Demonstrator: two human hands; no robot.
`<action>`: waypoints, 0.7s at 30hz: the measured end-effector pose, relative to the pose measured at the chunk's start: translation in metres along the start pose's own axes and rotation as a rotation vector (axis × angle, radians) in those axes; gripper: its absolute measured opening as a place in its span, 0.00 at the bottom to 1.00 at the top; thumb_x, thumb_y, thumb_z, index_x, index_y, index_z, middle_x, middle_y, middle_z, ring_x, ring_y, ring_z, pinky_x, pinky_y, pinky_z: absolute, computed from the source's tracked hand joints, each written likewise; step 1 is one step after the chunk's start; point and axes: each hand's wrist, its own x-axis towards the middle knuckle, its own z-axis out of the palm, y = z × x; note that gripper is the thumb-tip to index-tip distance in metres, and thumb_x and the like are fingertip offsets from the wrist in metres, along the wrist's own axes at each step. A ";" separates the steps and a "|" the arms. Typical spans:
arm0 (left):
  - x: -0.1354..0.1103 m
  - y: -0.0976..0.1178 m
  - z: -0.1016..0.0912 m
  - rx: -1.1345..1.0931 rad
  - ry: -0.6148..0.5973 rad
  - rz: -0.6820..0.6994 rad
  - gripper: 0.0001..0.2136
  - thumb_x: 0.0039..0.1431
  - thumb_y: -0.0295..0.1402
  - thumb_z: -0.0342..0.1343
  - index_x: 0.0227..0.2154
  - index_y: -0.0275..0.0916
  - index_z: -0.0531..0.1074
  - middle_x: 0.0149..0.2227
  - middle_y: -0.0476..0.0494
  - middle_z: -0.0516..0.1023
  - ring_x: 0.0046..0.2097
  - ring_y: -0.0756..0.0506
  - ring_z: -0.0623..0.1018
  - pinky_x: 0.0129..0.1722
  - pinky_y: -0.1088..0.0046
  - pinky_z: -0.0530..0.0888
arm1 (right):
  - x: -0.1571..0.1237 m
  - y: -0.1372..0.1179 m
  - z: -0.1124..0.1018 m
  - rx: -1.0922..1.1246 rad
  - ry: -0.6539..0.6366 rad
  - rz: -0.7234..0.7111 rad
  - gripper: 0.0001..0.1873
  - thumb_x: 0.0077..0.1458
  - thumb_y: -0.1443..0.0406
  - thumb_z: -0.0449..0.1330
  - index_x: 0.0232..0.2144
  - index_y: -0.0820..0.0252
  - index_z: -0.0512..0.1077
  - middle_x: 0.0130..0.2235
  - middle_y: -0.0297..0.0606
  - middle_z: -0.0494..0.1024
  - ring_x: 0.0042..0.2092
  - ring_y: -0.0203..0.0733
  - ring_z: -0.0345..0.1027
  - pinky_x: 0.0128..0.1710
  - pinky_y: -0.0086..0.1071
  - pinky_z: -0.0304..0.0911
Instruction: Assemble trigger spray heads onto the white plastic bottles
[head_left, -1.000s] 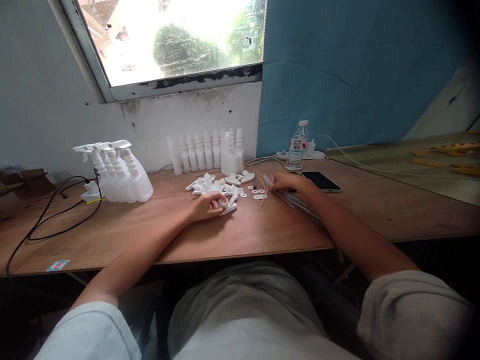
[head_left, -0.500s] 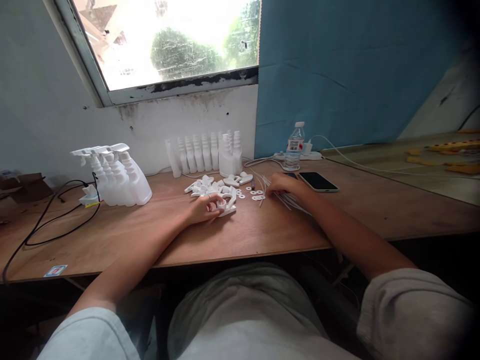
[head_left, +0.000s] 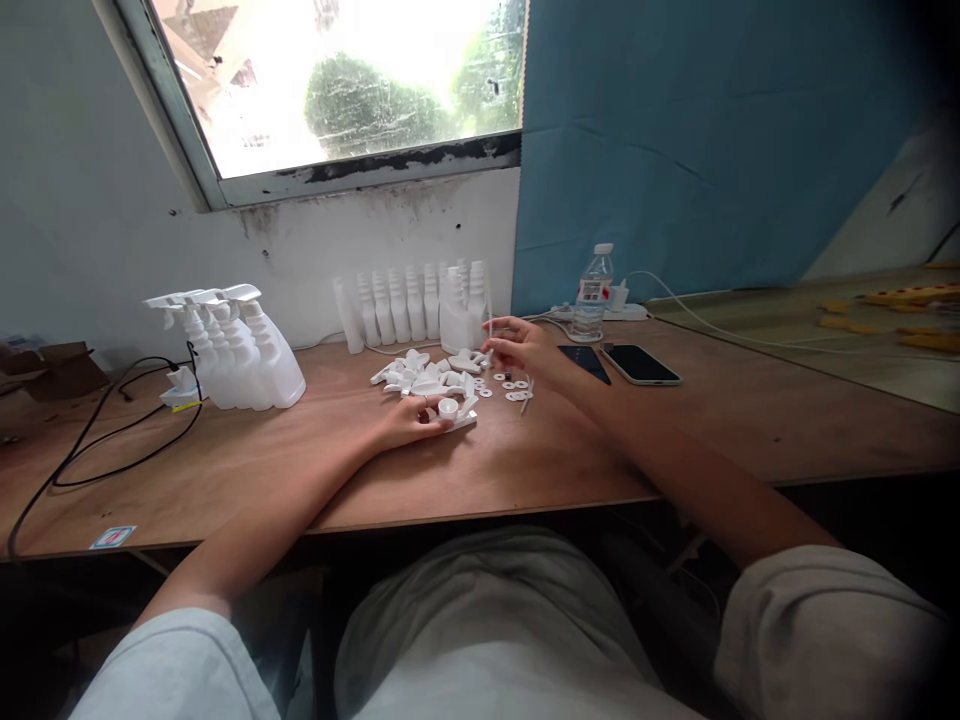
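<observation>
My left hand [head_left: 409, 420] rests on the wooden table [head_left: 525, 455], fingers curled round a white spray-trigger head [head_left: 452, 412] at the front of a pile of white trigger heads [head_left: 427, 375]. My right hand [head_left: 519, 347] is raised just above the table to the right of the pile, pinching a thin clear tube [head_left: 490, 318] that points upward. Small white washers [head_left: 513, 388] lie below that hand.
A row of white bottles [head_left: 409, 305] stands at the wall. Assembled spray bottles [head_left: 236, 350] stand at the left beside black cables [head_left: 112, 430]. Two phones [head_left: 637, 363], a water bottle [head_left: 592, 292] and a power strip sit at the right.
My right hand left the bundle of tubes by the phones, moved left toward the pile and lifted with one tube pinched. A second dark phone is uncovered. My left hand stayed put.
</observation>
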 end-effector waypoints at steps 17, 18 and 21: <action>0.001 0.003 -0.001 0.041 -0.026 0.066 0.23 0.59 0.48 0.51 0.48 0.34 0.73 0.25 0.50 0.66 0.28 0.51 0.63 0.30 0.77 0.63 | -0.021 0.004 0.036 -0.033 -0.177 -0.281 0.15 0.56 0.54 0.60 0.39 0.60 0.70 0.30 0.35 0.75 0.29 0.34 0.67 0.30 0.30 0.65; 0.001 0.002 -0.001 0.041 -0.024 0.060 0.23 0.59 0.48 0.51 0.48 0.34 0.72 0.25 0.50 0.66 0.28 0.51 0.63 0.30 0.77 0.62 | -0.021 0.004 0.036 -0.039 -0.175 -0.281 0.15 0.57 0.54 0.60 0.39 0.60 0.70 0.31 0.35 0.74 0.30 0.34 0.67 0.30 0.30 0.65; 0.002 0.000 0.000 0.034 -0.022 0.047 0.23 0.59 0.48 0.51 0.49 0.35 0.72 0.25 0.50 0.65 0.27 0.51 0.62 0.28 0.77 0.61 | -0.021 0.005 0.036 -0.044 -0.192 -0.291 0.15 0.57 0.54 0.59 0.39 0.59 0.70 0.30 0.34 0.74 0.29 0.33 0.66 0.31 0.30 0.65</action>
